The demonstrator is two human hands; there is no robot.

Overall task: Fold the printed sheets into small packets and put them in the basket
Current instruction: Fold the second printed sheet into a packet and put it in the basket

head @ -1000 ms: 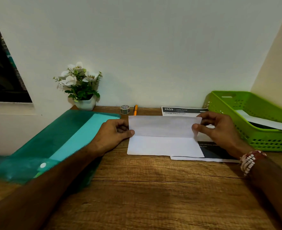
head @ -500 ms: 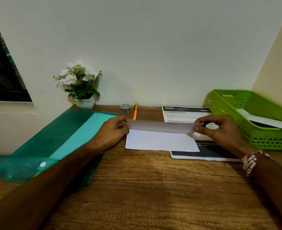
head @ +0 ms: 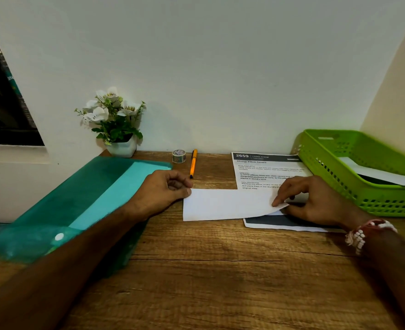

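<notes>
A white folded sheet (head: 227,204) lies on the wooden desk, blank side up, its upper flap folded down over the lower part. My left hand (head: 165,190) pinches its upper left corner. At the right end my right hand (head: 313,201) holds the flap, index finger on top and thumb beneath the lifted corner. Under it lies a printed sheet (head: 263,167) headed "2659 Living Room". A green basket (head: 334,160) stands at the right with white paper (head: 380,173) inside.
A teal plastic folder (head: 82,201) lies at the left. A white pot of artificial flowers (head: 115,122), a small tape roll (head: 179,156) and an orange pen (head: 193,163) sit along the back wall. Walls close the back and right.
The raised upper half of the sheet has been brought down toward me onto the lower half. Both hands followed it down and nearer.
</notes>
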